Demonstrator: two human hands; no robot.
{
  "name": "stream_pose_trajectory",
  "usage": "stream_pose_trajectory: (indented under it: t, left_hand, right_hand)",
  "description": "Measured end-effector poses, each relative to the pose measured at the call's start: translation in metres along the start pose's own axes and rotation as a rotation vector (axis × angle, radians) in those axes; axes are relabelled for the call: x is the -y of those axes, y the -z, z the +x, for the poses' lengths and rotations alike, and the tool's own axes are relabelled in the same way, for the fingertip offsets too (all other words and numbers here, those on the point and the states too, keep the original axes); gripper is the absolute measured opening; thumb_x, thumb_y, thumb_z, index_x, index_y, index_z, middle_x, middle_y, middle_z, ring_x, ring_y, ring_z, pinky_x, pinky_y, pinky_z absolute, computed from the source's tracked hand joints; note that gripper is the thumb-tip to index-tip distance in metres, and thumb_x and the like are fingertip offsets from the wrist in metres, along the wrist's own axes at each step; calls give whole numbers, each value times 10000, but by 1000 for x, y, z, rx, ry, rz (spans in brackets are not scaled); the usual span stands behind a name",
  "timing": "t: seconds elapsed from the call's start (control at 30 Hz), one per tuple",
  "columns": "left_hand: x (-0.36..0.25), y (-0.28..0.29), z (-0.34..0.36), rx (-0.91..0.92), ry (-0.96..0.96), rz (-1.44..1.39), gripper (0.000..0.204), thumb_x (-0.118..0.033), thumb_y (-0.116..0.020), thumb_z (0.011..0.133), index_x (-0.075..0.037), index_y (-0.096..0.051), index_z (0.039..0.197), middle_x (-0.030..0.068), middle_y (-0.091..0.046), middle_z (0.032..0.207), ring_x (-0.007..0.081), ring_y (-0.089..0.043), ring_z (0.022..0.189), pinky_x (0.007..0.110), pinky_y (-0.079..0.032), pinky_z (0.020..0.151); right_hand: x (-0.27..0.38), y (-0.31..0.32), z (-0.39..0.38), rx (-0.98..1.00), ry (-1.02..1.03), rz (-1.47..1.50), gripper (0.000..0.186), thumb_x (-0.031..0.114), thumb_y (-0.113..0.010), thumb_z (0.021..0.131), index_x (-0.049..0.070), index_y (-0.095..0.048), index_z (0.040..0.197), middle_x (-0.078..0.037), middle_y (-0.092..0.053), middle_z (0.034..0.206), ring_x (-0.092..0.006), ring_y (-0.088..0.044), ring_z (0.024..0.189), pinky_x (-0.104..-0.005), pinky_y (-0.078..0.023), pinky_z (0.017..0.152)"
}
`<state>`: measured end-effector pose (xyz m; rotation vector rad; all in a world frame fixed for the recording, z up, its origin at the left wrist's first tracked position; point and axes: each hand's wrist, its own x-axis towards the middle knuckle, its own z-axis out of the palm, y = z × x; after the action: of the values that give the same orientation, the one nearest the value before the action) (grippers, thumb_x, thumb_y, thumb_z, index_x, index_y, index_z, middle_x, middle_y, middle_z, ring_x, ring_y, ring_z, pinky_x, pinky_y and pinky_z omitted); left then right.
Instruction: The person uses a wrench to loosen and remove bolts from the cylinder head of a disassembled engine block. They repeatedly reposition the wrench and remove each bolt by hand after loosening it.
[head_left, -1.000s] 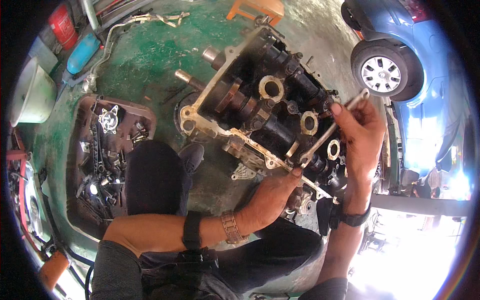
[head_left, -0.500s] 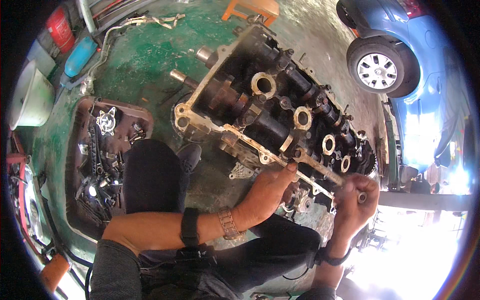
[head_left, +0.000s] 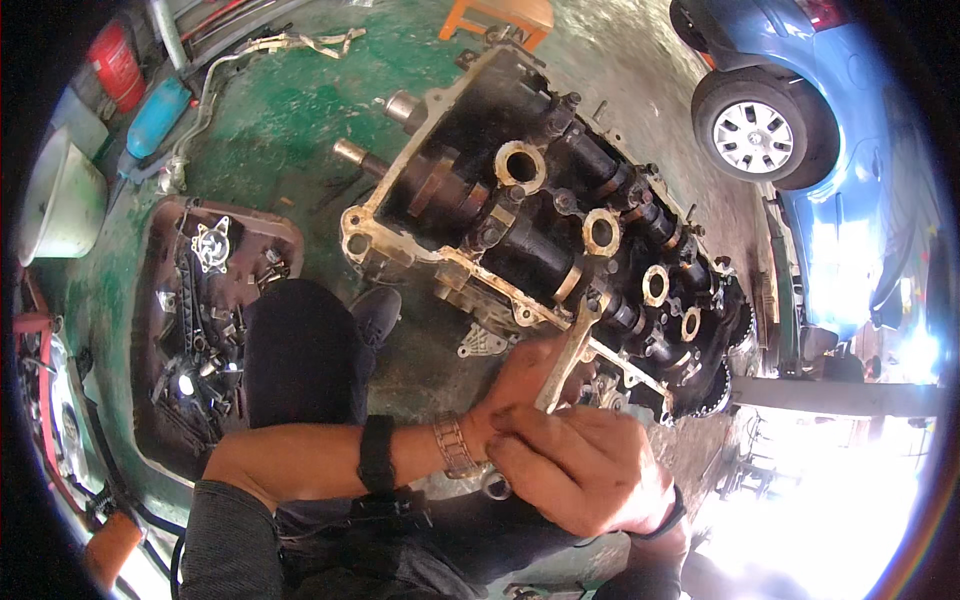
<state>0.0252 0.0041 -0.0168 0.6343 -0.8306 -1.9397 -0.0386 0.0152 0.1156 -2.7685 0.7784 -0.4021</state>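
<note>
A dirty engine cylinder head (head_left: 420, 215), with dark camshafts and several pale round collars, stands in front of me. My right hand (head_left: 585, 465) is closed around a combination wrench (head_left: 570, 350). The wrench's upper end sits at a bolt beside a camshaft on the near side. Its ring end sticks out below my fingers. Behind the wrench and my right hand is my left hand (head_left: 515, 380), close to the near edge of the engine. Its fingers are mostly hidden, so their grip does not show. A metal-band watch (head_left: 455, 445) is on my left wrist.
At left, a brown tray (head_left: 150, 235) holds loose metal parts. Beyond it are a white bucket (head_left: 70, 200), a blue bottle (head_left: 158, 115) and a red cylinder (head_left: 117, 65). An orange stool (head_left: 497, 15) stands at the far side, a blue car (head_left: 850, 110) at right.
My right hand has swung the wrench's lower end left and toward me, over my left hand. The wrench's upper end stays near the same bolt. My left hand has shifted slightly lower left.
</note>
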Motion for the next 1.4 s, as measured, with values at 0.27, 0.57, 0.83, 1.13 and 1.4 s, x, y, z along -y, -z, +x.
stream_pose_trajectory:
  t: [0.27,0.57,0.83,1.13,1.4]
  left_hand:
    - [-6,-4,-3,-46,-46,2,426,-351,-436,1015,4,-568,821,41,-543,702,147,-515,639,317,-428,626]
    - [-14,-4,-1,-59,155,-82,534,-522,-443,984,-62,-653,812,-12,-547,602,57,-439,478,213,-315,447]
    - [-9,-5,0,-68,49,43,545,-516,-413,996,-59,-648,816,-9,-524,593,53,-444,496,222,-320,448]
    - [-10,-4,-1,-27,183,-112,536,-509,-436,989,-51,-647,809,-23,-546,585,50,-442,451,212,-324,416]
    - [3,-5,1,-48,177,-139,529,-518,-479,969,-59,-647,767,-37,-554,599,47,-453,468,203,-327,425]
  right_hand:
    - [-34,8,52,-86,-169,46,245,116,-739,729,14,-649,933,-88,-649,832,-220,-643,604,-272,-503,517]
    - [-89,20,59,-490,-753,433,230,65,-776,774,-17,-615,918,-55,-666,782,-100,-610,700,-252,-498,611]
    - [-97,25,-6,-894,-953,493,308,91,-774,778,16,-561,988,-8,-590,730,-63,-490,569,-198,-367,503]
    - [-39,1,-78,-1096,-920,401,209,9,-683,840,31,-510,953,-80,-616,839,-88,-515,564,-207,-422,486]
    - [24,1,-76,-311,-421,-316,246,1,-696,691,-19,-679,936,-237,-654,1032,-269,-681,755,-325,-539,583]
